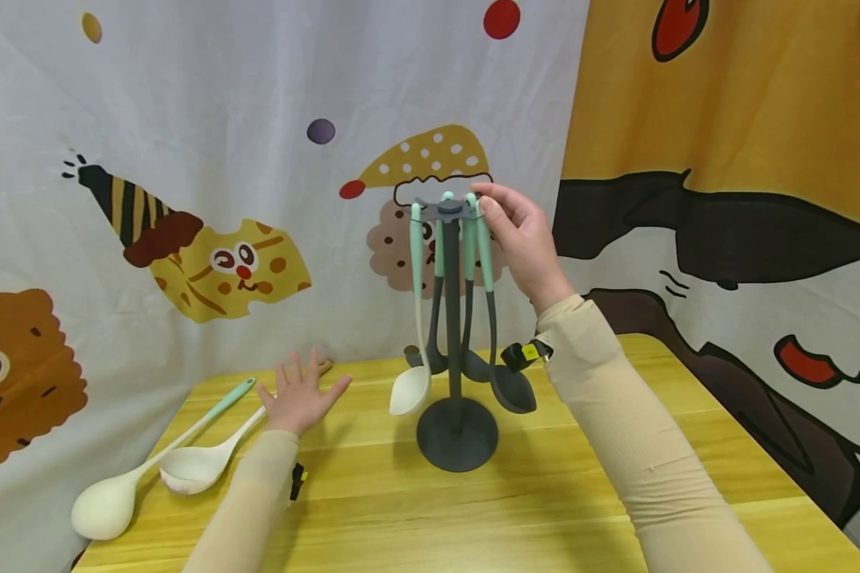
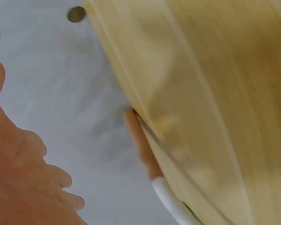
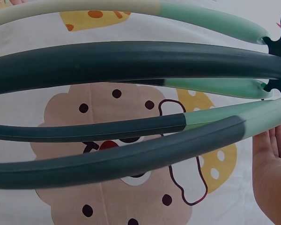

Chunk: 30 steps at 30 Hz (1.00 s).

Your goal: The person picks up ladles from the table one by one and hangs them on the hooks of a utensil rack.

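My right hand [image 1: 523, 239] is at the top of a dark utensil stand [image 1: 452, 318]. Its thumb and fingers pinch the mint-green handle end of a dark grey ladle [image 1: 514, 390] at the stand's hooks. A small white ladle [image 1: 410, 390] and two more dark utensils hang around the post. In the right wrist view the green-and-dark handle [image 3: 215, 131] slants up toward my fingers. My left hand [image 1: 301, 398] hovers with fingers spread, holding nothing, over the handle of a white ladle [image 1: 197, 468]. That handle's brown end [image 2: 141, 145] shows in the left wrist view.
A large cream spoon [image 1: 107, 505] with a mint-green handle lies at the table's left edge. The stand's round base [image 1: 457, 454] rests on the wooden table [image 1: 373, 509]. Behind the table hangs a cartoon-printed curtain [image 1: 258, 119].
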### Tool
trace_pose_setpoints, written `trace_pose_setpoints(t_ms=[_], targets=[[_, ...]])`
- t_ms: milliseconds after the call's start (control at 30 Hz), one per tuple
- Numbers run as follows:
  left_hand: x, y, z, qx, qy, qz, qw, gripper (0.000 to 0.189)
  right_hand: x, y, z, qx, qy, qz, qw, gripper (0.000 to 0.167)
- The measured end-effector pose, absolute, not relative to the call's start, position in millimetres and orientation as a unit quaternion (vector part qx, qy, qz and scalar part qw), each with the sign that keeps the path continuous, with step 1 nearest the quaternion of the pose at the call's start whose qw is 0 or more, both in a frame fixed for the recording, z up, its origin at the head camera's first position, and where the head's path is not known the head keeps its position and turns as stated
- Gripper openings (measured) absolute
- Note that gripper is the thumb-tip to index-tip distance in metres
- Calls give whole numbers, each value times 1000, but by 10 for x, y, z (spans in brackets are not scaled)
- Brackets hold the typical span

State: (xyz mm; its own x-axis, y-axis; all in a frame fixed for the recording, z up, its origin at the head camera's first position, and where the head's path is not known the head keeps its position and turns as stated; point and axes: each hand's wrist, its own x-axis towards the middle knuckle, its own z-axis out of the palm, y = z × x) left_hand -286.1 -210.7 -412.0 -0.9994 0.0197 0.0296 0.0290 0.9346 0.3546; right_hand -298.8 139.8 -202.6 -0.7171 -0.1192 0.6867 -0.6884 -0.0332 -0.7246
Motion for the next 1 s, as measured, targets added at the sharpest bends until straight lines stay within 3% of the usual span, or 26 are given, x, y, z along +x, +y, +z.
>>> trace_pose_setpoints(t_ms=[467,1000], targets=[[-3020,-2408,-4290,31,-985,-169,-8,113,-2991,1372,-2001,304,-663,650,214,38],[-2891,-2512,-4240,63,-982,-175,-41,122,-2985,1398,-2012,298,-665,650,216,38]])
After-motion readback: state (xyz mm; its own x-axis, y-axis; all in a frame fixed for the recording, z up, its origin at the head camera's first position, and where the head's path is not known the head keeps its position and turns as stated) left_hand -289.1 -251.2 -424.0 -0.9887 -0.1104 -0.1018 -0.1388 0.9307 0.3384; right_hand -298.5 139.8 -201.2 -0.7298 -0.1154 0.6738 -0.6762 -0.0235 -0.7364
